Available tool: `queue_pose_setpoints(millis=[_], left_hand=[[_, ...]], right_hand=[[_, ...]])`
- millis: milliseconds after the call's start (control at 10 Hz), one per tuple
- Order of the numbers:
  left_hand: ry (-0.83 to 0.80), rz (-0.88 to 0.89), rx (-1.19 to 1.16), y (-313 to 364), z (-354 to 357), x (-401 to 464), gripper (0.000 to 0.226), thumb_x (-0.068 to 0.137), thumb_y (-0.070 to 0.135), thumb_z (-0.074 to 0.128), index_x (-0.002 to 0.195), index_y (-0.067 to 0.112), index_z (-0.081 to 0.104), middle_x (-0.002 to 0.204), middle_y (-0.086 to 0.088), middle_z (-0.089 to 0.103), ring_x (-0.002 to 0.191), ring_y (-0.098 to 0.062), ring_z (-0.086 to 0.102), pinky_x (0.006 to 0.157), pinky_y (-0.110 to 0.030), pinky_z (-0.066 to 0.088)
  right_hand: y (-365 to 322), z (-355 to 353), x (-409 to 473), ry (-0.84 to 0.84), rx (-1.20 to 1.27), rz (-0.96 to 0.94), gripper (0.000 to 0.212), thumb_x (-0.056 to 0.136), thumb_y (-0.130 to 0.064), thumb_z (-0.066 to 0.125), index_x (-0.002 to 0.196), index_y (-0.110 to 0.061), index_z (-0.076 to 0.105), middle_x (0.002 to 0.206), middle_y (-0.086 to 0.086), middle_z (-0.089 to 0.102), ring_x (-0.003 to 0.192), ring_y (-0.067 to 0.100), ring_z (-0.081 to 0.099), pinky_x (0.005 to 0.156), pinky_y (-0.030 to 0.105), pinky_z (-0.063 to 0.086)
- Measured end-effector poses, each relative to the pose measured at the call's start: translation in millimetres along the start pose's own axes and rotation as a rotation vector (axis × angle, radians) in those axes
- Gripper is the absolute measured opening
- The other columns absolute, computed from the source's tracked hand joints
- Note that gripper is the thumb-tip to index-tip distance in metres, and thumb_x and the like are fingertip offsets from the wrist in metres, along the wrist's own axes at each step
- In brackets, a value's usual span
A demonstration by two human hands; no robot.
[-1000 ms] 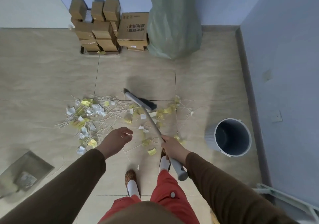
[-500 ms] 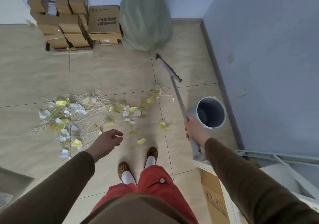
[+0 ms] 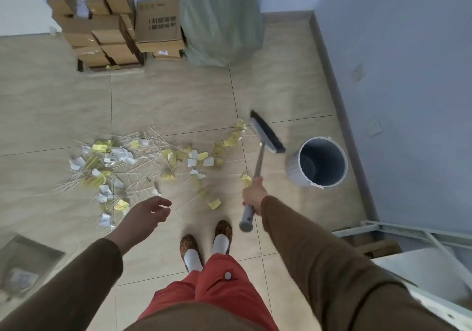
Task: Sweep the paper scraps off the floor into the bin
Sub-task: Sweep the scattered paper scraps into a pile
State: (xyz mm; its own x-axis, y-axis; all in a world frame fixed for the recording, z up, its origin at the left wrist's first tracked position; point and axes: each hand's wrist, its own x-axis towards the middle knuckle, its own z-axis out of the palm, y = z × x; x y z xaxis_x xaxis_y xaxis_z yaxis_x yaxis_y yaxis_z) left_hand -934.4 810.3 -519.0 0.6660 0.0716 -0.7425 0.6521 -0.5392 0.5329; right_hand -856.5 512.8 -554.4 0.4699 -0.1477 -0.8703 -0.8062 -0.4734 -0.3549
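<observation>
Yellow and white paper scraps (image 3: 122,162) mixed with thin wooden sticks lie spread over the tiled floor, reaching right to a yellow trail (image 3: 231,140). My right hand (image 3: 254,194) grips the grey handle of a broom (image 3: 267,136); its black-bristled head sits at the right end of the scraps, just left of the round grey bin (image 3: 320,161). The bin stands upright and open near the wall. My left hand (image 3: 146,213) hovers above the floor with fingers loosely apart, holding nothing.
A grey dustpan (image 3: 23,267) lies at the lower left. Stacked cardboard boxes (image 3: 112,21) and a green sack (image 3: 222,19) stand against the far wall. A blue wall (image 3: 408,75) runs along the right, with a metal frame (image 3: 419,233) at the lower right. My feet (image 3: 207,244) stand behind the scraps.
The broom head has swung from the middle of the scraps out far right, then come back down beside the bin at the pile's right end. My left hand stays hovering.
</observation>
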Motion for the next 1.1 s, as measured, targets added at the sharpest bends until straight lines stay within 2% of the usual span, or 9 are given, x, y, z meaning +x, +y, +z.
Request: queue_pose_setpoints(millis=[100, 200, 300, 400, 500, 700, 900, 1000, 1100], left_hand=[[-0.004, 0.008, -0.014, 4.8, 4.9, -5.6, 0.012, 0.094, 0.021, 0.064, 0.104, 0.026, 0.069, 0.101, -0.004, 0.072, 0.092, -0.019, 0.071, 0.081, -0.038, 0.054], [-0.015, 0.024, -0.021, 11.9, 11.0, -12.5, 0.014, 0.095, 0.021, 0.064, 0.107, 0.022, 0.069, 0.101, -0.005, 0.072, 0.094, -0.021, 0.070, 0.082, -0.038, 0.054], [-0.034, 0.038, -0.030, 18.3, 13.9, -17.1, 0.015, 0.095, 0.020, 0.063, 0.109, 0.019, 0.069, 0.101, -0.008, 0.071, 0.095, -0.022, 0.069, 0.083, -0.037, 0.053], [-0.054, 0.050, -0.037, 19.0, 12.5, -17.7, 0.014, 0.095, 0.020, 0.063, 0.108, 0.020, 0.068, 0.101, -0.007, 0.071, 0.096, -0.023, 0.069, 0.085, -0.040, 0.054], [-0.060, 0.068, -0.048, 15.9, 9.7, -19.1, 0.013, 0.095, 0.020, 0.063, 0.108, 0.020, 0.068, 0.100, -0.008, 0.071, 0.095, -0.023, 0.069, 0.083, -0.038, 0.053], [-0.089, 0.103, -0.013, -12.1, -2.9, -29.0, 0.011, 0.095, 0.022, 0.063, 0.105, 0.023, 0.068, 0.097, -0.003, 0.071, 0.092, -0.019, 0.070, 0.085, -0.042, 0.055], [-0.052, 0.090, 0.064, -46.3, -20.5, -22.1, 0.011, 0.093, 0.026, 0.063, 0.102, 0.031, 0.067, 0.092, 0.003, 0.071, 0.086, -0.020, 0.068, 0.074, -0.038, 0.056], [-0.010, 0.072, 0.082, -61.6, -20.8, -18.4, 0.013, 0.093, 0.025, 0.064, 0.101, 0.034, 0.068, 0.091, 0.005, 0.071, 0.084, -0.020, 0.068, 0.073, -0.036, 0.055], [-0.009, 0.048, 0.084, -77.6, -16.1, -19.8, 0.015, 0.093, 0.024, 0.065, 0.101, 0.035, 0.069, 0.091, 0.005, 0.072, 0.082, -0.021, 0.068, 0.067, -0.034, 0.053]], right_hand=[[18.9, 57.4, -31.1, -0.131, 0.020, 0.050, 0.070, 0.091, -0.003, 0.037, 0.153, -0.022, 0.010, 0.118, 0.018, 0.058, 0.077, 0.025, 0.059, 0.056, 0.031, 0.049], [17.5, 73.0, -55.9, -0.270, 0.060, 0.029, 0.039, 0.097, -0.005, 0.038, 0.134, -0.016, 0.036, 0.087, 0.007, 0.049, 0.060, 0.016, 0.049, 0.055, 0.028, 0.045], [20.3, 72.7, -76.3, -0.323, 0.092, 0.027, 0.034, 0.093, -0.001, 0.041, 0.122, -0.019, 0.038, 0.088, 0.010, 0.049, 0.052, 0.013, 0.046, 0.043, 0.025, 0.042], [29.5, 55.2, -93.1, -0.294, 0.074, -0.044, 0.049, 0.090, -0.001, 0.046, 0.134, -0.020, 0.039, 0.082, 0.010, 0.054, 0.040, 0.009, 0.047, 0.037, 0.018, 0.040], [49.5, 40.7, -122.0, -0.230, 0.076, -0.107, 0.051, 0.088, -0.002, 0.049, 0.133, -0.024, 0.041, 0.084, 0.011, 0.056, 0.042, 0.011, 0.048, 0.037, 0.019, 0.040], [65.3, 20.1, -128.7, 0.049, 0.051, -0.167, 0.045, 0.092, -0.006, 0.050, 0.130, -0.027, 0.037, 0.096, 0.011, 0.058, 0.051, 0.015, 0.051, 0.040, 0.023, 0.044], [-16.1, -36.5, -15.7, 0.202, -0.035, -0.084, 0.042, 0.096, -0.007, 0.041, 0.136, -0.016, 0.033, 0.092, 0.012, 0.055, 0.065, 0.021, 0.054, 0.051, 0.031, 0.048], [-62.1, -42.9, 37.8, 0.181, -0.054, -0.117, 0.054, 0.096, -0.003, 0.043, 0.147, -0.007, 0.027, 0.081, 0.004, 0.045, 0.064, 0.017, 0.050, 0.064, 0.034, 0.053], [-85.3, -17.4, 57.6, 0.092, -0.036, -0.140, 0.057, 0.094, 0.001, 0.047, 0.149, -0.003, 0.028, 0.083, 0.003, 0.044, 0.066, 0.018, 0.047, 0.070, 0.038, 0.053]])
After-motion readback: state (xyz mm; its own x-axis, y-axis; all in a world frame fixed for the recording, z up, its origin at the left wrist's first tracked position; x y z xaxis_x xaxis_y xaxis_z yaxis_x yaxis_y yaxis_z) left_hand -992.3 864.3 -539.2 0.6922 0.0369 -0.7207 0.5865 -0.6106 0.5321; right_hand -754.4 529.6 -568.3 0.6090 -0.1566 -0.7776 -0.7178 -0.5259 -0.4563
